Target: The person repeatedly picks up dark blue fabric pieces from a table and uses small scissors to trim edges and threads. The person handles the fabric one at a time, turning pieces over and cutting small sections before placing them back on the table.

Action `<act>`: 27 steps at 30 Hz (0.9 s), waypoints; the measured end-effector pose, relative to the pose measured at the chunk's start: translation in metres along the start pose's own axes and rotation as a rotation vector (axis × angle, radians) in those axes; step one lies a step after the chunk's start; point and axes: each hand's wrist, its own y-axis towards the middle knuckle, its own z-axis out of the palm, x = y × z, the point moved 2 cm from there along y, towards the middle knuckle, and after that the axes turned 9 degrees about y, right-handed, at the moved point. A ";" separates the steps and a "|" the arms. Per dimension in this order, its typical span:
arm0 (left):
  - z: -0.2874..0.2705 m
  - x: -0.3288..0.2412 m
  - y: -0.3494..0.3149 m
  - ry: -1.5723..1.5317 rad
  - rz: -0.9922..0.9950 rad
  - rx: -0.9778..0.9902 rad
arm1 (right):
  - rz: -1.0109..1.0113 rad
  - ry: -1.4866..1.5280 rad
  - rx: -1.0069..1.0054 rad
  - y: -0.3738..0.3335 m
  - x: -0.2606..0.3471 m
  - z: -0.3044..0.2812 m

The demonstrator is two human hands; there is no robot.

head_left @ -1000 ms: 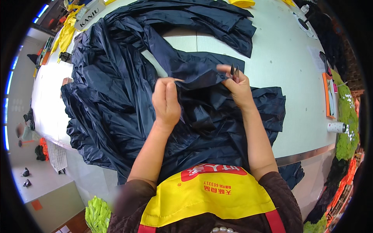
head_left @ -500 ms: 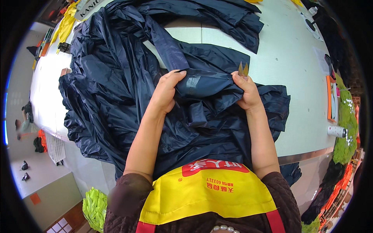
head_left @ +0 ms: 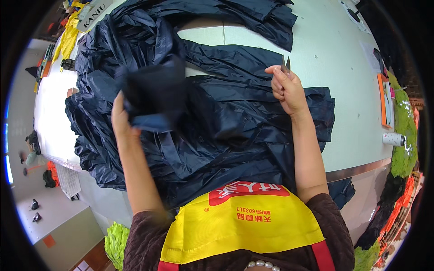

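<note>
A large heap of thin, shiny navy garments [head_left: 221, 104] lies across the table before me. My left hand [head_left: 121, 118], at the left of the heap, grips a raised part of a navy garment [head_left: 158, 92]; both are smeared by motion. Over the heap's right side is my right hand [head_left: 289, 92], closed around a small pair of thread snips [head_left: 285, 64]. Two pointed blades stick up past its thumb, slightly apart. The handle of the snips is hidden in the palm. No cloth shows in the right hand.
The pale table [head_left: 334, 58] ends at a dark front edge [head_left: 357, 170]. A white cup-like container [head_left: 392, 139] and an orange-edged tray [head_left: 384, 101] stand at its right. Green cloth [head_left: 400, 149] hangs beyond. A wire basket [head_left: 68, 178] stands at the left.
My left hand has swung left, carrying the navy cloth with it. The right hand has let go of the cloth and risen slightly, keeping the snips.
</note>
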 end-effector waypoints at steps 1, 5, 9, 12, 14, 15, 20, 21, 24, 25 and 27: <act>-0.028 -0.004 0.010 -0.040 0.021 0.008 | -0.006 -0.079 -0.023 -0.001 0.001 -0.001; -0.100 0.007 0.024 0.113 0.106 -0.028 | 0.012 -0.331 -0.003 0.001 -0.009 0.016; -0.093 0.017 0.001 -0.023 0.063 -0.117 | -0.119 -0.539 0.189 -0.012 -0.023 0.047; -0.116 0.026 0.009 -0.137 0.095 -0.011 | -0.219 -0.716 0.625 -0.035 -0.082 0.072; -0.118 0.028 0.011 -0.184 0.108 0.023 | -0.097 -0.884 0.787 -0.067 -0.107 0.092; -0.112 0.028 0.008 -0.175 0.101 0.001 | -0.058 -1.000 0.800 -0.076 -0.111 0.097; -0.122 0.029 0.006 0.157 0.087 -0.119 | -0.121 -0.796 0.787 -0.067 -0.112 0.085; -0.118 0.023 -0.002 0.531 0.285 0.108 | -0.124 -0.759 0.750 -0.068 -0.104 0.080; -0.069 -0.005 -0.030 1.193 0.346 0.659 | -0.176 -0.829 0.667 -0.073 -0.064 0.078; -0.041 -0.009 -0.037 1.446 0.199 0.712 | -0.249 -0.886 0.608 -0.071 -0.054 0.072; -0.017 -0.001 -0.038 1.629 0.182 0.766 | -0.345 -0.918 0.440 -0.052 -0.029 0.053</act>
